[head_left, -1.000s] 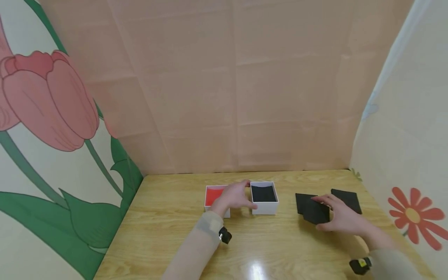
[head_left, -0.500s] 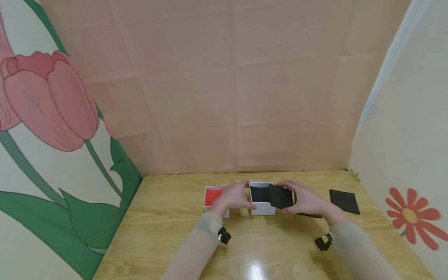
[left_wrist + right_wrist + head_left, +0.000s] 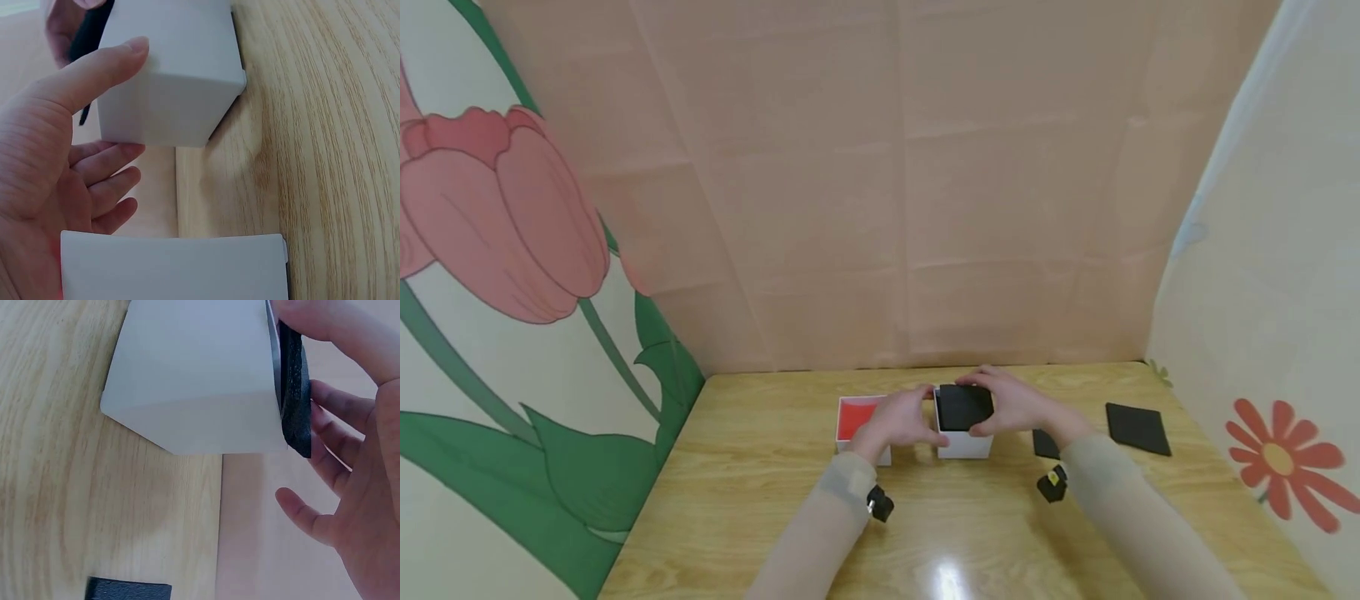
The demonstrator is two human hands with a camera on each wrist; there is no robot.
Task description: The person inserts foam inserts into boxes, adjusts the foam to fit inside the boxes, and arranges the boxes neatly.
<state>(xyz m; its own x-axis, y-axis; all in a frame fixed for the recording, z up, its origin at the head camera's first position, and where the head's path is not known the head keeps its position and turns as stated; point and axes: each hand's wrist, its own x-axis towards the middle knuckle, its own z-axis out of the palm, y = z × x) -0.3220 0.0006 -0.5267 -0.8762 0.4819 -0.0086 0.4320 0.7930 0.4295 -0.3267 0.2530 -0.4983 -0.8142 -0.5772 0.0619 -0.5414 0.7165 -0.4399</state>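
Observation:
A white box (image 3: 964,446) stands upright near the middle of the table. My left hand (image 3: 901,418) grips its left side, thumb on the near face (image 3: 172,62) and fingers around the far corner in the left wrist view. At the box's open top, my right hand (image 3: 1017,404) holds a square black foam pad (image 3: 964,407) by its edges. The pad lies over the opening and covers what is inside. From the right wrist, the pad (image 3: 296,394) shows as a thick dark slab along the box's rim, fingertips against it.
Left of the box stands another white box (image 3: 883,456) with red inside (image 3: 856,419), partly behind my left hand. Two black pads lie to the right: one (image 3: 1046,444) partly hidden by my right arm, another (image 3: 1138,428) farther right. A pinkish backdrop (image 3: 895,208) rises behind the table.
My right hand has carried the black foam pad leftward from the right side of the table to the top of the white box. The left hand has stayed on the box.

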